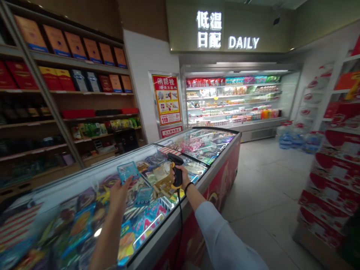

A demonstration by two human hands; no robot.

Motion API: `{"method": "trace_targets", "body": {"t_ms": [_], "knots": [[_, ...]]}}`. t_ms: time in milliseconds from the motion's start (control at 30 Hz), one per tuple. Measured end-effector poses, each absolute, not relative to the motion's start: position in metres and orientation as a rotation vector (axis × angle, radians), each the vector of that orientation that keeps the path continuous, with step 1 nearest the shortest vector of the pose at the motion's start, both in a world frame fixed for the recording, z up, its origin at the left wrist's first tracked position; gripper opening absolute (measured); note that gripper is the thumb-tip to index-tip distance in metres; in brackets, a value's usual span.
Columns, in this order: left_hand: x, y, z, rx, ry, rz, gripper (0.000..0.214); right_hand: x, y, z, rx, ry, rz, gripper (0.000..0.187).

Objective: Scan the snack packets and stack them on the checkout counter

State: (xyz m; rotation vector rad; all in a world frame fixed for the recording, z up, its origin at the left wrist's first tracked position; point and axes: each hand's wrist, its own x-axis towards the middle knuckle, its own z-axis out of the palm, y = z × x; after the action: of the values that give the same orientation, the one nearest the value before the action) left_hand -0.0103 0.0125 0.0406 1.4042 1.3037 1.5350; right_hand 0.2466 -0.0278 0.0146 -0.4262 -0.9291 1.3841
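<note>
The left hand (119,195) grips a small blue packet (128,172) raised at its fingertips, while the right hand (180,176) clenches a corded barcode scanner (176,168). Directly beneath both hands stretches a glass-topped chest freezer (168,221) full of colourful packaged goods (81,221).

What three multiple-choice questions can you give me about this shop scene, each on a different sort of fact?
1. Where is the black-and-yellow barcode scanner?
A) On a shelf
B) On the floor
C) In the right hand

2. What colour is the packet in the left hand?
A) Red
B) Blue
C) Yellow

3. How does the scanner's cord lie?
A) Hanging down past the chest freezer
B) Coiled on the floor
C) Wrapped around a wrist

Answers:
1. C, the fingers wrap its grip.
2. B, its blue face shows above the fingers.
3. A, it drops from the scanner over the freezer's edge.
</note>
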Motion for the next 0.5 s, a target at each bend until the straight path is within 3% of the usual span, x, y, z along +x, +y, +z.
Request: {"method": "trace_targets", "body": {"t_ms": [233, 400, 500], "knots": [[-0.106, -0.055, 0.086, 1.292, 1.258, 1.648, 0.044, 0.146, -0.043, 0.04, -0.32, -0.911, 1.521, 0.017], [-0.218, -0.094, 0.094, 1.284, 1.589, 1.705, 0.026, 0.042, -0.051, 0.058, -0.133, -1.06, 1.676, 0.019], [-0.282, -0.131, 0.09, 1.255, 1.945, 1.75, 0.029, -0.017, -0.061, 0.056, -0.086, -1.101, 1.736, 0.02]]}}
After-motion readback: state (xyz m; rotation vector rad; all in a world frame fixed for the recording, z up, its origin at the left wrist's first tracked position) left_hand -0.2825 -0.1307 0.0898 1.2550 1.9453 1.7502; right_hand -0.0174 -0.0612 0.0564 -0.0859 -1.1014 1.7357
